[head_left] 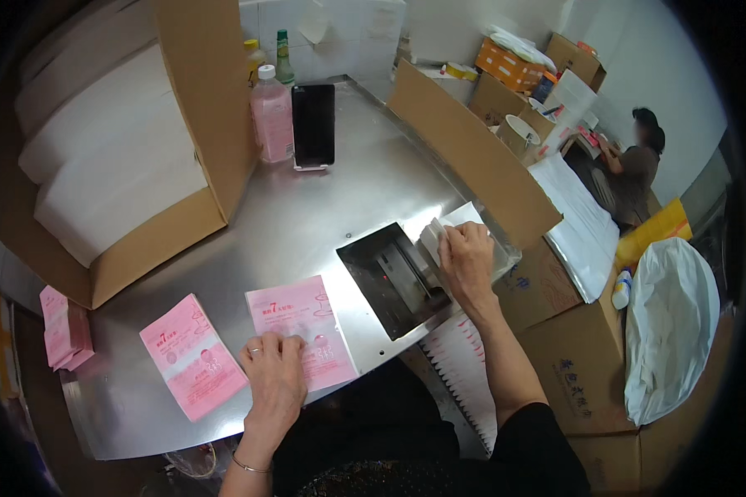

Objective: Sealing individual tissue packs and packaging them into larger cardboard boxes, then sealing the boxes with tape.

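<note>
My left hand lies on the lower left part of a flat stack of pink printed bags, fingers bent and close together on it. How far the fingertips reach under the top bag is hidden. Over the right side of a dark rectangular opening in the metal tabletop, my right hand is closed on a small stack of white folded sheets. A second stack of pink bags rests to the left of my left hand.
A large open carton with white stacks stands on the left. Pink packets sit at the table's left edge. A phone stands by a pink bottle at the back. Cartons crowd the right; another person sits beyond.
</note>
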{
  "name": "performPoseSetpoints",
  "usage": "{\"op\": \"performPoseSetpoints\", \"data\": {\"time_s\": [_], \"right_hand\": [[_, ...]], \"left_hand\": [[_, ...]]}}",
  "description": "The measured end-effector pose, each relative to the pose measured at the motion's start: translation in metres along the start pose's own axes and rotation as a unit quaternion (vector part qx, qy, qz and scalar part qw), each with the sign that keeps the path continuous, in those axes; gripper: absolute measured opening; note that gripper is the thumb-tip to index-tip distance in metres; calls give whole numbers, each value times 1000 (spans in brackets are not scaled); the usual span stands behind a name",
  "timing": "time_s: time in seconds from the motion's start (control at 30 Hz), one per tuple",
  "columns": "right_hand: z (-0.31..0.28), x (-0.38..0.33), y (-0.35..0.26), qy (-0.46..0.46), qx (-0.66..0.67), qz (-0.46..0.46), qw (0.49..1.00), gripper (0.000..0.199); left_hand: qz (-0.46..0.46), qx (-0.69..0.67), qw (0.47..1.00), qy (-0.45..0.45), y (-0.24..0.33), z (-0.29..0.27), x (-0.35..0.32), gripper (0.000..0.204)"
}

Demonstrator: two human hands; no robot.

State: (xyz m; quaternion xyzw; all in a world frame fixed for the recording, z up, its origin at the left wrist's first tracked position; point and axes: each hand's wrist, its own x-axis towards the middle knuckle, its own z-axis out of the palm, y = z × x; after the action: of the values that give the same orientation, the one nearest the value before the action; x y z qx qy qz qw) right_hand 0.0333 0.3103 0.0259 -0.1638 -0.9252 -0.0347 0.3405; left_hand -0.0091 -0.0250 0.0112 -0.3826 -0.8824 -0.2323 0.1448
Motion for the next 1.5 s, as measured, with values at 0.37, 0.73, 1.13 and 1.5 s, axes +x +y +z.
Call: {"op": "performPoseSetpoints", "data": {"time_s": [0.37,0.73,1.13,1.5], "right_hand": [[-38,-96,-120,-74,282,-395,871,35],[-29,-50,-112,-47,276,-236,931,35],[-1,-2,3,-11,49,27,998,13],[-45,-83,-120,-65,343,-332,876,38]], "left_hand": [[25,-149,988,-27,8,10,0,54],[49,24,998,-39,7,6,5,63],[11,67,997,-39,30,0,20,49],[-35,-131,983,-127,15,-7,15,54]]}}
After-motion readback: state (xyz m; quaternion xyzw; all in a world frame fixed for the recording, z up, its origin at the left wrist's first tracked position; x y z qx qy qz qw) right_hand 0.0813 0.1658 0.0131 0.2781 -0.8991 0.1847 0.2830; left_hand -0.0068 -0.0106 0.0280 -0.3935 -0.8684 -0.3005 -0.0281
